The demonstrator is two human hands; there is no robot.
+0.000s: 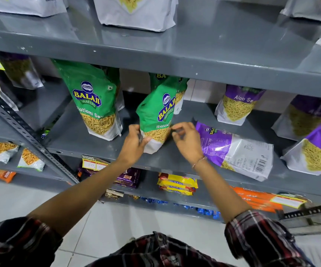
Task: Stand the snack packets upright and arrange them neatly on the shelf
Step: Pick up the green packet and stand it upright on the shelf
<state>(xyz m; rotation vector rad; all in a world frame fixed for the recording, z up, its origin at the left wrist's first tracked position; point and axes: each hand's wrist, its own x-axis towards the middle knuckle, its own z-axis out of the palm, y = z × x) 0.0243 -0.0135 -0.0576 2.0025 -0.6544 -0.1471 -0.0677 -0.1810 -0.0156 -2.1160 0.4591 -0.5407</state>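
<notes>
A green Ratlami Sev packet [156,112] stands tilted near the front of the grey middle shelf [105,151]. My left hand [134,143] grips its lower left side. My right hand [186,143] hovers just right of it, fingers curled and apart, apparently off the packet. Another green packet [92,101] stands upright to the left, and a third one [181,89] stands behind. A purple Aloo Sev packet [235,151] lies flat on its front, right of my right hand. More purple packets stand upright further right [238,105] [317,149].
The upper shelf edge [175,60] overhangs the packets, with white bags [134,12] on it. A perforated steel upright [26,135] bounds the bay on the left. Biscuit packs [177,184] lie on the shelf below. Price tags [94,164] hang at the shelf front.
</notes>
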